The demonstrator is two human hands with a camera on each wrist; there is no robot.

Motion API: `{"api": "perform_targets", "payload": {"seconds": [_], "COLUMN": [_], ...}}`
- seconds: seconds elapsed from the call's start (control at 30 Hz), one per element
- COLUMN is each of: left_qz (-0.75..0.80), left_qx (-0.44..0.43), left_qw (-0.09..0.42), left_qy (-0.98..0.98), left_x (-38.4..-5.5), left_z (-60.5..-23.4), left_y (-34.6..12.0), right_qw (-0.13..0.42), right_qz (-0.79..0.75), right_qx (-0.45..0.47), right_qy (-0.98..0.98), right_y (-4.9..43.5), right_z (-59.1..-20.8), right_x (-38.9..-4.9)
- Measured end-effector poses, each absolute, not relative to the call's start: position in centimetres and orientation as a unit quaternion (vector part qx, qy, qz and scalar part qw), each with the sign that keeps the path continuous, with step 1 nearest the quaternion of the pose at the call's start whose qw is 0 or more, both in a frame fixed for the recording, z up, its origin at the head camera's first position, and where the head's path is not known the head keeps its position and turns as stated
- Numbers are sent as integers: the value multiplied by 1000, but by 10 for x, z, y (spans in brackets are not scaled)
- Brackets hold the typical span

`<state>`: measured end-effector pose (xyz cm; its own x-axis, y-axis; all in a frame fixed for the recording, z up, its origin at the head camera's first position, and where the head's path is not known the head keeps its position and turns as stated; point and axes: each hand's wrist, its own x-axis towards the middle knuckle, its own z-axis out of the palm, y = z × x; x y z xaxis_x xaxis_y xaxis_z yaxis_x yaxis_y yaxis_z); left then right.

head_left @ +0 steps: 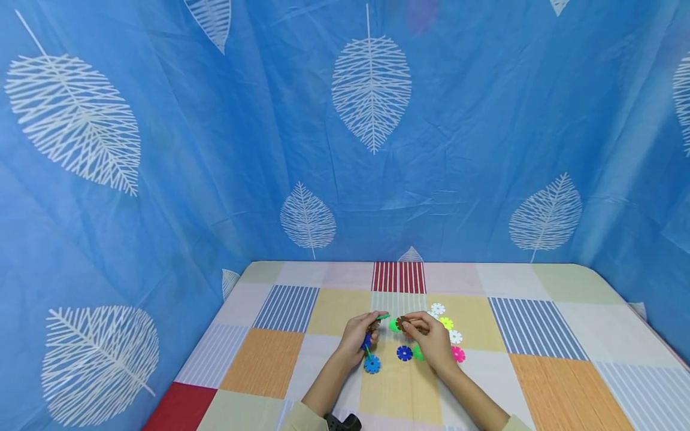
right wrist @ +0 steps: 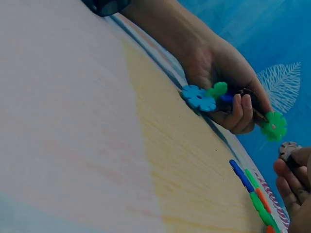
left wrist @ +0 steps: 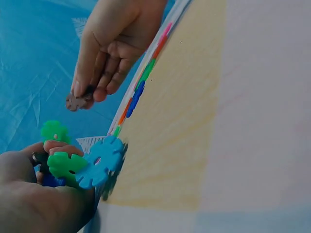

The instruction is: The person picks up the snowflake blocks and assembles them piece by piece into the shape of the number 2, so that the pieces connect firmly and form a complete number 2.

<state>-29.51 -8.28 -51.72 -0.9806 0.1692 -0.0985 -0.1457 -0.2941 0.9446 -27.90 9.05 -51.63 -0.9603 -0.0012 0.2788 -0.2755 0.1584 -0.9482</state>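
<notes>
My left hand (head_left: 356,338) grips a chain of joined notched plastic discs, its fingers curled round the middle. At one end of the chain a light blue disc (left wrist: 100,162) hangs low, slotted to a green disc (left wrist: 64,165). A dark blue disc (head_left: 367,341) and a brown one are partly hidden by the fingers. Another green disc (right wrist: 274,126) sticks out past the fingertips at the other end. To the right, my right hand (head_left: 433,341) pinches a single brown disc (head_left: 401,324) between thumb and fingers, a short gap from the chain.
Loose discs lie on the table around my right hand: a dark blue disc (head_left: 404,353), a pink disc (head_left: 458,354), a yellow disc (head_left: 446,323), white discs (head_left: 438,308) and several others. A patchwork cloth (head_left: 302,365) covers the table. Blue leaf-print curtains (head_left: 458,149) stand behind and beside it.
</notes>
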Motion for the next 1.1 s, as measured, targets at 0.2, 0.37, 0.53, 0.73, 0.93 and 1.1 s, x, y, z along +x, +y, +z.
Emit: {"api": "perform_targets", "payload": {"seconds": [0.2, 0.37, 0.53, 0.73, 0.93, 1.1], "left_qz": [796, 792, 783, 776, 772, 769], "left_qx": [9, 13, 21, 33, 32, 33], "left_qw": [102, 108, 105, 99, 99, 98], "left_qy": [596, 601, 613, 622, 627, 631], "left_x": [-294, -292, -287, -275, -279, -288], "left_z": [-516, -513, -506, -489, -496, -512], "left_y": [-80, -77, -78, -77, -78, -77], "right_qw": [63, 47, 39, 26, 26, 22], "right_qz": [708, 723, 732, 750, 745, 746], "right_qx": [61, 63, 57, 62, 74, 75], "right_qy": [-701, -687, -678, -658, -663, -661], "right_y": [91, 91, 92, 89, 89, 89], "right_z": [-516, -516, -516, -516, -518, -518], "right_x": [-282, -282, -283, -282, -282, -280]}}
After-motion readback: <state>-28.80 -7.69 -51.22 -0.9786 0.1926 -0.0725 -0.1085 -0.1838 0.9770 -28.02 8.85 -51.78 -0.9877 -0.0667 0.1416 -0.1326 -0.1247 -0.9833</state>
